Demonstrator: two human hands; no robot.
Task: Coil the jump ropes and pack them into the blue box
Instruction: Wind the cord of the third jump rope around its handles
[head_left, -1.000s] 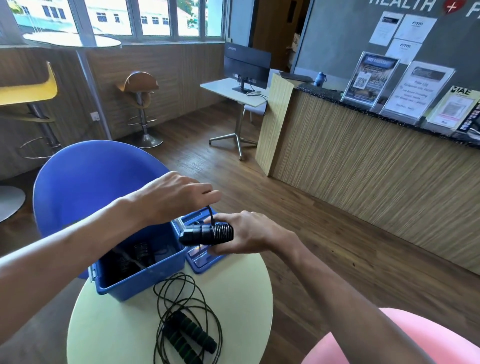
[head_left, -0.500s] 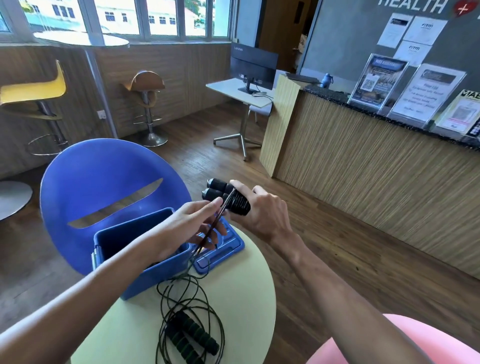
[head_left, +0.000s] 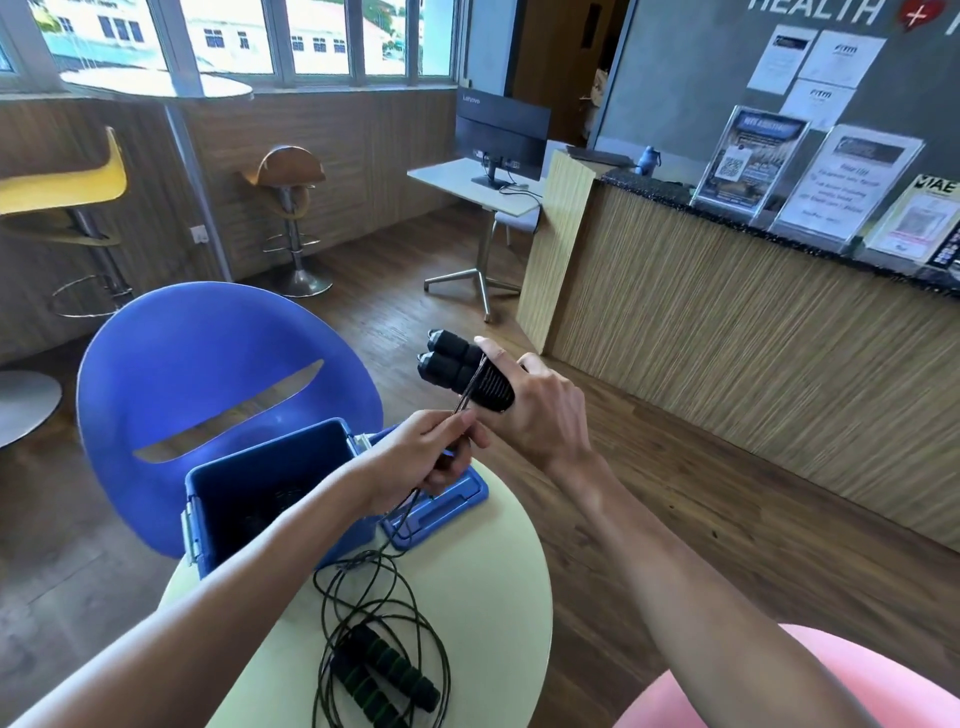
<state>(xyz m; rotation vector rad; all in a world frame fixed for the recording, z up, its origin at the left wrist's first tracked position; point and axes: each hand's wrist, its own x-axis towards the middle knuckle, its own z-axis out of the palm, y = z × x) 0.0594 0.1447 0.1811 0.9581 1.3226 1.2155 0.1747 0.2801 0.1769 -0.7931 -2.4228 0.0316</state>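
Gripping the two black handles (head_left: 457, 371) in your right hand (head_left: 540, 410), you pinch their cord (head_left: 470, 387) between your left hand (head_left: 426, 457) fingers above the blue box (head_left: 270, 499).

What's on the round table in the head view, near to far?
Jump rope with green-striped handles → blue box → blue lid. Above the far edge, left hand pulls cord; right hand grips black handles.

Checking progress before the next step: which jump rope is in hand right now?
The all-black-handled rope: the right hand grips its paired handles above the table, and the left hand pinches its cord. The green-striped rope lies loose on the table.
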